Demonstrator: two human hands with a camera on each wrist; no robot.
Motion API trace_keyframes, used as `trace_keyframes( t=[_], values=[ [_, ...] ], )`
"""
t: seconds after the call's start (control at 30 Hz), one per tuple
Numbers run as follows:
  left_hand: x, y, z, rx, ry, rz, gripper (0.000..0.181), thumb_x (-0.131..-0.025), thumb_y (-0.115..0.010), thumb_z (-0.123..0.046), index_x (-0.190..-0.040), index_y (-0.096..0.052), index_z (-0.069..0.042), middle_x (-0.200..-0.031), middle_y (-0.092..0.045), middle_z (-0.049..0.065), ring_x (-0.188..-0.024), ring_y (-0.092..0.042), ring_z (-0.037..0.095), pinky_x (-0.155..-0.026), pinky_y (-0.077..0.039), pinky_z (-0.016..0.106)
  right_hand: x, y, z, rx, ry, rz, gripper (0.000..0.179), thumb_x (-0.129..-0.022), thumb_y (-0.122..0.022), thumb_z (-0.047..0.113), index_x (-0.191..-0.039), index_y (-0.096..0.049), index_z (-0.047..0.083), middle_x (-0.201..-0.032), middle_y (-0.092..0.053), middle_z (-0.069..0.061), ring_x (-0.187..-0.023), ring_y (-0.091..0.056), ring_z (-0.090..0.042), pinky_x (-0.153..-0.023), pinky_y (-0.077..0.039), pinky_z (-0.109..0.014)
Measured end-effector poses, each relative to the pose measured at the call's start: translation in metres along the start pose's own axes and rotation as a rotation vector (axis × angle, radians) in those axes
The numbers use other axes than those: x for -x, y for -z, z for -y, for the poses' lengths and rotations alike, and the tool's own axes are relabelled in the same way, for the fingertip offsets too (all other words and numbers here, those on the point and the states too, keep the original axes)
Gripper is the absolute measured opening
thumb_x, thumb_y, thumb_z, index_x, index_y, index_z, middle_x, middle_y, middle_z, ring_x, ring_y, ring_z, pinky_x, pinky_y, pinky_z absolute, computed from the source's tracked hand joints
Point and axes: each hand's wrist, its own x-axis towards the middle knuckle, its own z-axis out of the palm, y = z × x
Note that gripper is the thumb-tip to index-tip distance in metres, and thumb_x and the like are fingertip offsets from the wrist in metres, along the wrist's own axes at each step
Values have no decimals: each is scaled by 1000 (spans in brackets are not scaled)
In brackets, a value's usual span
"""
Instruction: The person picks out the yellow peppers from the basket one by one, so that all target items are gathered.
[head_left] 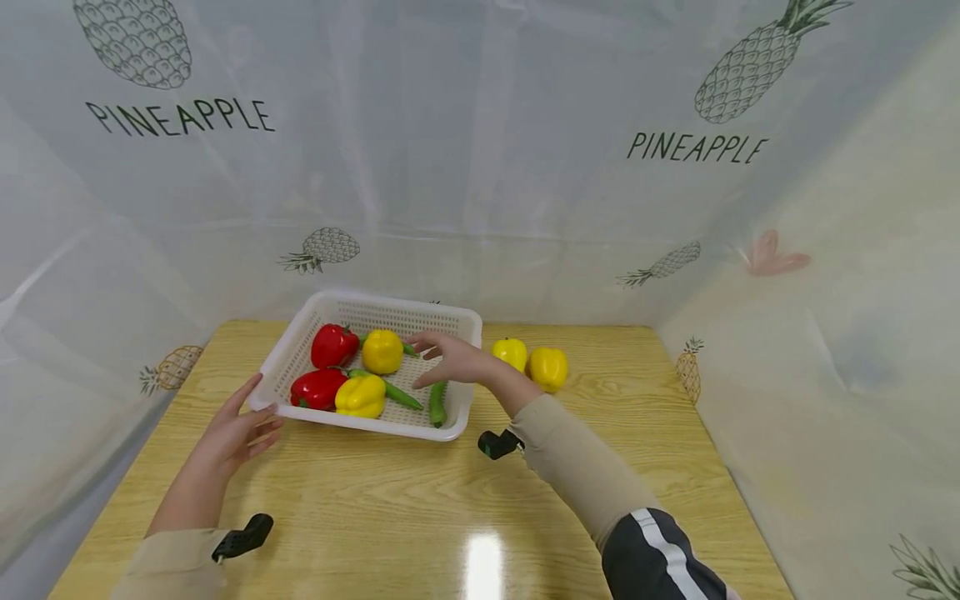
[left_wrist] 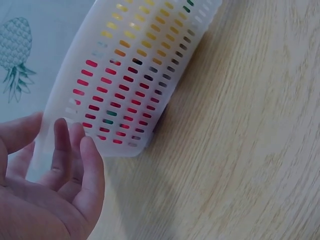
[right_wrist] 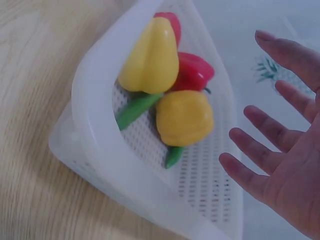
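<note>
A white perforated plastic basket stands on the wooden table. Inside it lie two red bell peppers, two yellow bell peppers and several long green peppers. My left hand is at the basket's front left corner, fingertips right at the rim and fingers loosely bent. Over the right part of the basket reaches my right hand, its fingers spread with nothing between them. In the right wrist view that hand shows relaxed, separated fingers beside the basket's rim.
Two more yellow bell peppers lie on the table just right of the basket. A pale sheet printed with pineapples hangs behind the table and along both sides. Each wrist carries a small black camera.
</note>
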Motion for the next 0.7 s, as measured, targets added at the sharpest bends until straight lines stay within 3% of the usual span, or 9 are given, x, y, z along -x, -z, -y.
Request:
trace_keyframes(
  t=[0.23, 0.37, 0.47, 0.53, 0.6, 0.7],
  values=[
    [-1, -2, -4, -129, -7, 19, 83, -102, -53, -19, -154, 10, -35, -139, -30, 19, -84, -65, 9, -78, -56, 30, -19, -13, -1, -1, -3, 62, 73, -82, -80, 15, -145, -43, 10, -142, -46, -17, -127, -46, -37, -95, -47, -31],
    [-2, -5, -6, -159, 11, 23, 85, -102, -51, -22, -152, 16, -35, -117, -50, 9, -83, -65, 11, -76, -56, 31, -27, -20, 0, -15, -12, 91, 73, -82, -80, 13, -145, -43, 10, -141, -47, -16, -124, -49, -32, -95, -47, -30],
    [-4, -8, -6, -173, 17, 13, 94, -99, -58, -24, -151, 20, -35, -112, -53, 6, -81, -66, 12, -75, -56, 32, -33, -25, 2, -29, -29, 105, 73, -82, -80, 12, -145, -44, 9, -141, -48, -17, -123, -50, -33, -93, -48, -29],
    [-5, -10, -5, -191, 15, 13, 103, -96, -64, -25, -150, 23, -35, -123, -48, 17, -83, -66, 13, -76, -56, 33, -37, -28, 3, -30, -39, 111, 73, -82, -80, 11, -145, -44, 9, -140, -48, -17, -123, -50, -36, -91, -49, -28],
    [-7, -11, -3, -209, 11, 21, 110, -93, -68, -25, -148, 27, -35, -137, -34, 26, -87, -66, 14, -77, -56, 34, -40, -30, 3, -28, -47, 114, 73, -81, -80, 11, -145, -44, 8, -140, -47, -18, -123, -49, -38, -89, -49, -27],
    [-9, -12, 0, -226, 6, 32, 115, -92, -70, -25, -145, 31, -37, -146, -18, 31, -90, -65, 17, -78, -56, 35, -45, -34, 5, -10, -53, 120, 72, -82, -80, 11, -144, -45, 7, -139, -48, -19, -119, -52, -35, -86, -50, -26]
  ],
)
